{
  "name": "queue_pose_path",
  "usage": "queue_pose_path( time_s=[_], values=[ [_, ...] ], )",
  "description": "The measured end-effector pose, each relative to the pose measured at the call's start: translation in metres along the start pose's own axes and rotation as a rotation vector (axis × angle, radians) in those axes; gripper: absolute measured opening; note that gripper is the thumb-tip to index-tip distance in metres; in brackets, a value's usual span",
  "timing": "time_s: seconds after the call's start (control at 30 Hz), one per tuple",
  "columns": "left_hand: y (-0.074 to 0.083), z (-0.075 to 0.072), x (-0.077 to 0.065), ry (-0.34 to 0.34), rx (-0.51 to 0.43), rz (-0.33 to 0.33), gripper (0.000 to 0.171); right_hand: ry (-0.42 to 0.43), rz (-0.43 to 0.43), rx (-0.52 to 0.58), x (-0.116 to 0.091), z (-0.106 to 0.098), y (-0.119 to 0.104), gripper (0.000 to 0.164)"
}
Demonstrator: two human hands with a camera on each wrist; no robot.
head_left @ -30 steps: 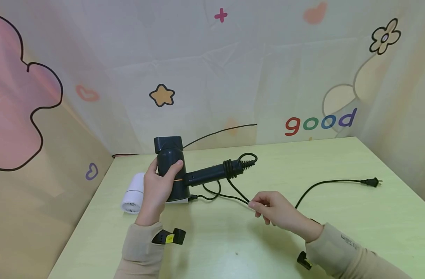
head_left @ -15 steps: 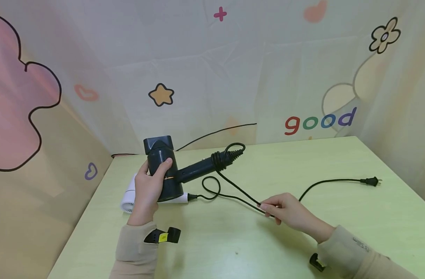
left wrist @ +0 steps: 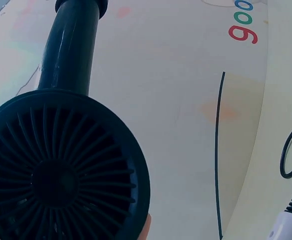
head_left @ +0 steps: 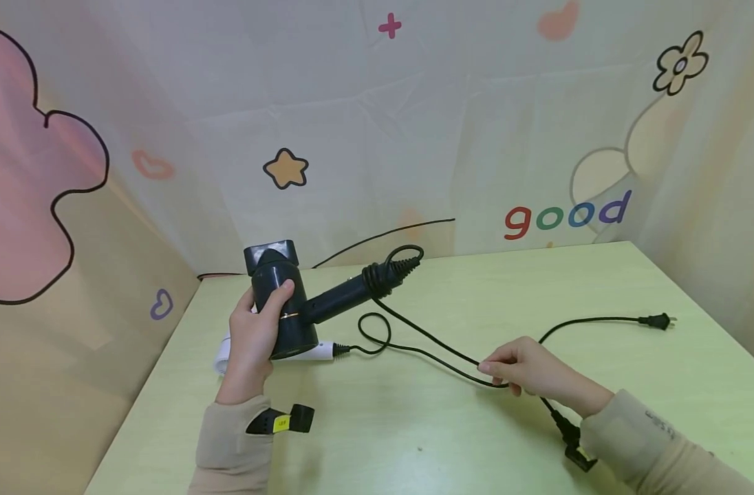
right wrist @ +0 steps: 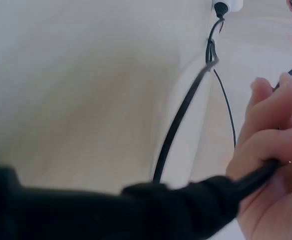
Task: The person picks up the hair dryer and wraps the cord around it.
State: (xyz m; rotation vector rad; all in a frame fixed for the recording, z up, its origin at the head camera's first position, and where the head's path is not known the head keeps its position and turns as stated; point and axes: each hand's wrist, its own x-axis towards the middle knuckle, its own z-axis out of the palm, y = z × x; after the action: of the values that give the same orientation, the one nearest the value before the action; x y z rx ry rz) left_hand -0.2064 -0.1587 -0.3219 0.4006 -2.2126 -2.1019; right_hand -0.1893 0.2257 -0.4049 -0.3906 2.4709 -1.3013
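My left hand (head_left: 253,337) grips the barrel of a black hair dryer (head_left: 276,292), its thumb across the front. The dryer is raised, nozzle up, handle pointing right, with cord coiled round the handle's end. In the left wrist view its round rear grille (left wrist: 56,182) fills the lower left. The dryer's black cord (head_left: 429,335) runs to my right hand (head_left: 532,368), which pinches it between thumb and fingers. Below that hand dangles the cord's plug (head_left: 561,425), large and blurred in the right wrist view. A white hair dryer (head_left: 314,353) lies on the table, partly hidden behind my left hand.
From the white dryer a second black cord (head_left: 429,355) loops once and passes behind my right hand. It ends in a plug (head_left: 657,321) on the right of the pale green table (head_left: 377,440). A printed curtain (head_left: 364,137) hangs along the back and sides.
My right hand has moved right, pulling the cord straighter, and the dangling plug now shows beneath it. My left hand and the black hair dryer have shifted left, the handle tilting further up.
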Motion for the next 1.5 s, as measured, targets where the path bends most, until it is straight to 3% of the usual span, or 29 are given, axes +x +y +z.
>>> queue_pose_path(
  time_s=[0.33, 0.47, 1.23, 1.5],
  values=[
    [0.001, 0.005, -0.007, -0.064, -0.019, 0.009, 0.074, 0.078, 0.105, -0.243, 0.016, -0.013, -0.018, 0.04],
    [-0.001, 0.008, -0.011, -0.095, -0.031, 0.009, 0.07, 0.102, 0.094, -0.324, 0.022, -0.02, -0.023, 0.045],
    [-0.013, 0.021, -0.02, -0.282, 0.074, 0.082, 0.048, 0.148, 0.037, -0.425, 0.041, -0.047, -0.047, 0.041],
    [-0.015, 0.026, -0.019, -0.352, 0.116, 0.094, 0.053, 0.2, -0.013, -0.458, 0.047, -0.055, -0.061, 0.041]
  ],
)
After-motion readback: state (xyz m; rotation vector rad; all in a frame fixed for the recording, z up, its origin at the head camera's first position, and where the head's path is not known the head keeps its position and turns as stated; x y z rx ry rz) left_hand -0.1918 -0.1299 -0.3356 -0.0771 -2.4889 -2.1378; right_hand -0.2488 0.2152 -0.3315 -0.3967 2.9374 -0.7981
